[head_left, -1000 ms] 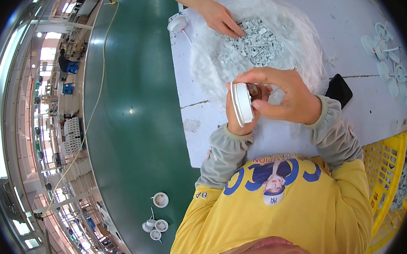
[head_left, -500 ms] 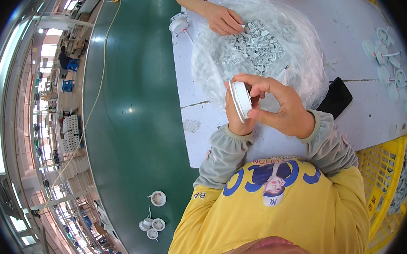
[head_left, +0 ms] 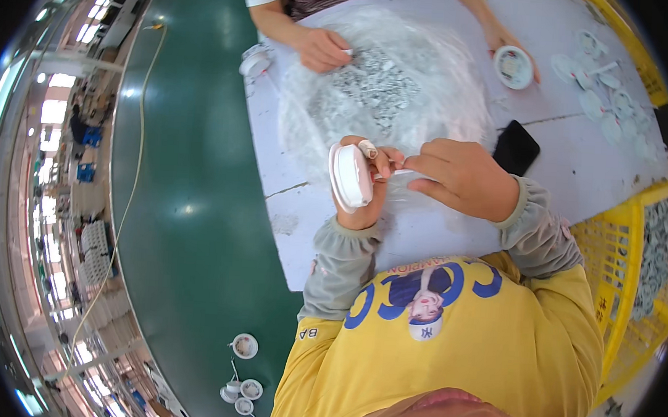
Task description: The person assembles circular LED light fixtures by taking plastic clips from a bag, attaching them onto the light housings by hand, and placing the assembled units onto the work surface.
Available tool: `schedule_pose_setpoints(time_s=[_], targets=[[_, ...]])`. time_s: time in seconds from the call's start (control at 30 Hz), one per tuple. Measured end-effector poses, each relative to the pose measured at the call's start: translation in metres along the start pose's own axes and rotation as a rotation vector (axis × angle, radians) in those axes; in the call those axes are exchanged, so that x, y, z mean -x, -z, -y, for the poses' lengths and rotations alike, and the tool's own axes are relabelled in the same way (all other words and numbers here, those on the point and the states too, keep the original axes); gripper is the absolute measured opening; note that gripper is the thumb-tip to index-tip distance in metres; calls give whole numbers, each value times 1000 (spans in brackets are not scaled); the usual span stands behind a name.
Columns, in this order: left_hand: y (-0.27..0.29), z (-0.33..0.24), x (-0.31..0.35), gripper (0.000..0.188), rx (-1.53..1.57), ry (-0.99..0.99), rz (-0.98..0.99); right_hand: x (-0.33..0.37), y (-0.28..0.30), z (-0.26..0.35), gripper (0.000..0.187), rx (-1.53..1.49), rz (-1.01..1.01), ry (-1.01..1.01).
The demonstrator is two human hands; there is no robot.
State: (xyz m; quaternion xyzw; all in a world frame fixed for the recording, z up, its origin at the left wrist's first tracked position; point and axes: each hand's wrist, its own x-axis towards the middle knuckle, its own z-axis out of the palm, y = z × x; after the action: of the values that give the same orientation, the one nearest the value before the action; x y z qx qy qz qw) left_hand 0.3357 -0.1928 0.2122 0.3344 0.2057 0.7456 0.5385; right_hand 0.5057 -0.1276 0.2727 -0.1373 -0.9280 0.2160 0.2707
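A round white housing (head_left: 353,177), shaped like a small light fitting, is tilted on edge in my left hand (head_left: 370,207), whose fingers close round its far side. My right hand (head_left: 466,174) pinches a thin white cable (head_left: 399,172) that runs to the left hand's fingers behind the housing. The cable's exact joint with the housing is hidden by the fingers. Both hands are over the near side of a clear plastic bag (head_left: 463,102) filled with small grey plastic clips (head_left: 384,81).
Across the table, a co-worker's hand (head_left: 324,51) reaches over the bag; the other holds a round white fitting (head_left: 513,68). A black phone (head_left: 517,148) lies right of the bag. White fittings (head_left: 608,95), a yellow crate (head_left: 607,248) and several fittings (head_left: 245,346) on the green surface (head_left: 203,223) surround me.
The housing has turned in my left hand. My right hand has left the housing and now pinches the cable to its right. The co-worker's second hand with a fitting has come into view.
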Motion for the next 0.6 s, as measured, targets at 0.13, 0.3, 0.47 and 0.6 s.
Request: schedule_pose_setpoints(time_s=[0.13,0.3,0.47,0.6], targets=[[-15,8,-4,30,-90,101,-160,34,28,-15,15,157,-185,-35],[-6,11,-10,28,-171,208,-205,190,164,-50,24,405,-781,-832],[-17,13,-6,19,-220,155,-217,539,271,-95,32,934,-664,-1207],[13,15,-6,18,-86,167,-221,790,347,-23,36,1111,-256,-1515]])
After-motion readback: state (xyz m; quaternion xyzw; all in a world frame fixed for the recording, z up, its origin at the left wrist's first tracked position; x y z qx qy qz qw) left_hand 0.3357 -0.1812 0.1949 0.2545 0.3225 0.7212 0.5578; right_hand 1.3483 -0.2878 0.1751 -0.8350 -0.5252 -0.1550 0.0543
